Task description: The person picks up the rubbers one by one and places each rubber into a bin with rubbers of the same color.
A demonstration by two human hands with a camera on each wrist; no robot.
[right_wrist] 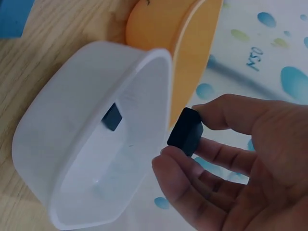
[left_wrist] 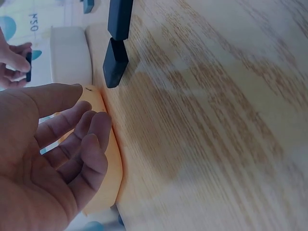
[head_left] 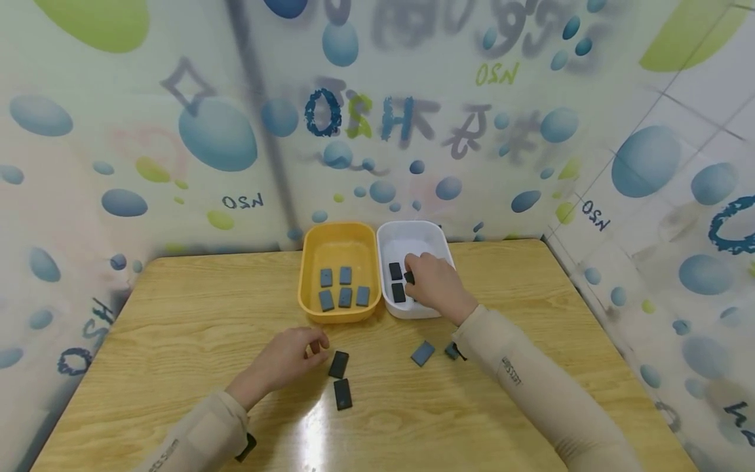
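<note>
Between thumb and fingers my right hand [head_left: 438,283] pinches a small black block [right_wrist: 186,132] over the white bin [head_left: 409,242]. Other black blocks [head_left: 398,292] lie on that bin's floor, partly covered by the hand in the head view. My left hand [head_left: 286,357] is held near the front of the yellow bin [head_left: 339,249], fingers loosely bent and nothing in them. Just right of it are two black blocks on the table, one nearer the bins [head_left: 339,364] and one closer to me [head_left: 343,394]. Several blue-grey blocks [head_left: 345,297] sit inside the yellow bin.
Both bins stand side by side at the back of the wooden table [head_left: 206,308], close to a patterned wall covering [head_left: 377,164]. On the table below the white bin lies a blue-grey block [head_left: 423,353]; another [head_left: 451,351] is partly hidden by the right sleeve [head_left: 507,360].
</note>
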